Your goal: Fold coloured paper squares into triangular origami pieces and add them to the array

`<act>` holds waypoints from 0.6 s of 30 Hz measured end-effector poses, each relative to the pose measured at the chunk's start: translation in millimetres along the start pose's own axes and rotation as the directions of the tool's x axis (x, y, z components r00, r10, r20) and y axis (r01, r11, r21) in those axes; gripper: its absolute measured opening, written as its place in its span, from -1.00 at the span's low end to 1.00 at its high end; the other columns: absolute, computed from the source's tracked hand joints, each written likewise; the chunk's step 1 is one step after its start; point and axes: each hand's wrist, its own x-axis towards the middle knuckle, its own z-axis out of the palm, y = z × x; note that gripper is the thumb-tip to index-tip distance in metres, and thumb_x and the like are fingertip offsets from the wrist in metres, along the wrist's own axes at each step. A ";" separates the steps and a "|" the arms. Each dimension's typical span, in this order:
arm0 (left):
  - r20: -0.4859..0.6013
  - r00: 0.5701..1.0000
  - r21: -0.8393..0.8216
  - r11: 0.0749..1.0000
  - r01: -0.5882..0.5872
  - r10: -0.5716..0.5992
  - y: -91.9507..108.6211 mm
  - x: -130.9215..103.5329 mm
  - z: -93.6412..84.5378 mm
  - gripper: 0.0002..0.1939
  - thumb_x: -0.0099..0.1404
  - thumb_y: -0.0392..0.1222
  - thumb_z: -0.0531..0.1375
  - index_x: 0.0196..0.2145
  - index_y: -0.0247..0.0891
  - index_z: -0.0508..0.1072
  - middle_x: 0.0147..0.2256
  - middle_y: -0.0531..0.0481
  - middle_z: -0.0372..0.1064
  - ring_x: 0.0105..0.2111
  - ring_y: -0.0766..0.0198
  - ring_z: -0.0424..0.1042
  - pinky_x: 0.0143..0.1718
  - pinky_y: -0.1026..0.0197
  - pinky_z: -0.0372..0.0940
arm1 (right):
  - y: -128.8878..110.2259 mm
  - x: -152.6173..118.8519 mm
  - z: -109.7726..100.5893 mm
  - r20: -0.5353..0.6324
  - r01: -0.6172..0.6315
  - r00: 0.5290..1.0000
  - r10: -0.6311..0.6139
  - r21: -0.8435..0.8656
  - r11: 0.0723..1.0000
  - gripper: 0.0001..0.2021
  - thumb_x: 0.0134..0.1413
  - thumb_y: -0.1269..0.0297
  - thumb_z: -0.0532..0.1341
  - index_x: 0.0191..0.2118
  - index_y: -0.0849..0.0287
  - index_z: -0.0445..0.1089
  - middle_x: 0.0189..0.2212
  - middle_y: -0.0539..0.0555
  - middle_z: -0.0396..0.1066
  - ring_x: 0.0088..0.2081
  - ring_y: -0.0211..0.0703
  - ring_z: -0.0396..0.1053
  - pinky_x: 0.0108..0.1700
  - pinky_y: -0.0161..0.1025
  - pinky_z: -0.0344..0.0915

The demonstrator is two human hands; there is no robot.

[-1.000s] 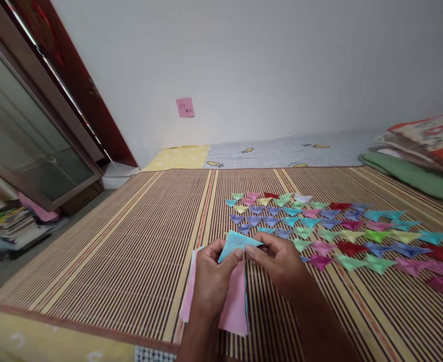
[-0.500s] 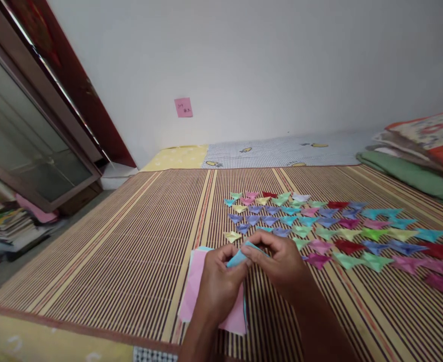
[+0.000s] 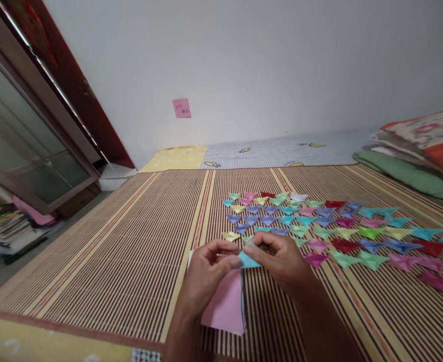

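A small piece of folded light-blue paper [image 3: 250,258] is held above the mat, its lower edge lying nearly level. My right hand [image 3: 283,259] pinches it from the right, thumb on the near face. At the paper's left end, the thumb and fingers of my left hand [image 3: 208,274] close on its edge. Under my left hand lies a stack of square paper sheets [image 3: 224,309], pink on top with blue edges showing below. Beyond my hands, several rows of small folded paper boats [image 3: 374,232] in many colours stand on the mat.
The striped woven mat [image 3: 130,251] covers the bed. A pink note [image 3: 182,108] is stuck to the white wall [image 3: 262,65]. Folded bedding [image 3: 410,173] is piled at the right. On the left are a glass-panelled door [image 3: 36,130] and a stack of books [image 3: 8,223].
My left hand has shifted left and opened its grip somewhat, so more of the blue paper shows, now as a pointed shape. My right hand stays nearly in place.
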 end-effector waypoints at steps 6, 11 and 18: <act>0.025 0.998 -0.105 0.993 0.060 -0.057 -5.6 0.8 8.6 -0.74 -0.02 -0.15 0.51 -0.58 -0.30 0.53 -0.56 0.08 0.36 -0.51 0.36 0.27 -0.40 0.30 0.17 | -1.0 1.3 6.9 0.042 -0.004 0.999 0.004 0.016 1.000 -0.80 0.17 0.12 0.31 -0.31 0.13 0.55 -0.46 0.00 0.47 -0.38 -0.16 0.40 -0.34 -0.26 0.30; 0.014 0.988 -0.550 0.824 0.135 -0.153 -6.4 5.2 16.2 -0.75 -0.04 -0.19 0.54 -0.45 -0.35 0.61 -0.50 0.03 0.46 -0.47 0.40 0.36 -0.36 0.34 0.26 | 4.3 2.8 1.4 0.006 0.021 1.000 -0.022 0.218 0.976 -0.68 0.21 -0.01 0.28 -0.10 0.11 0.56 -0.30 0.09 0.58 -0.29 -0.10 0.51 -0.20 -0.18 0.43; 0.071 0.970 -0.771 0.604 0.201 -0.232 -13.6 6.3 24.1 -0.71 -0.07 -0.30 0.56 -0.37 -0.41 0.64 -0.43 -0.04 0.55 -0.41 0.36 0.47 -0.31 0.30 0.36 | 0.8 1.8 14.5 0.007 0.031 0.999 -0.034 0.253 0.967 -0.92 0.12 0.26 0.38 -0.36 0.11 0.50 -0.47 -0.03 0.51 -0.41 -0.20 0.48 -0.28 -0.24 0.43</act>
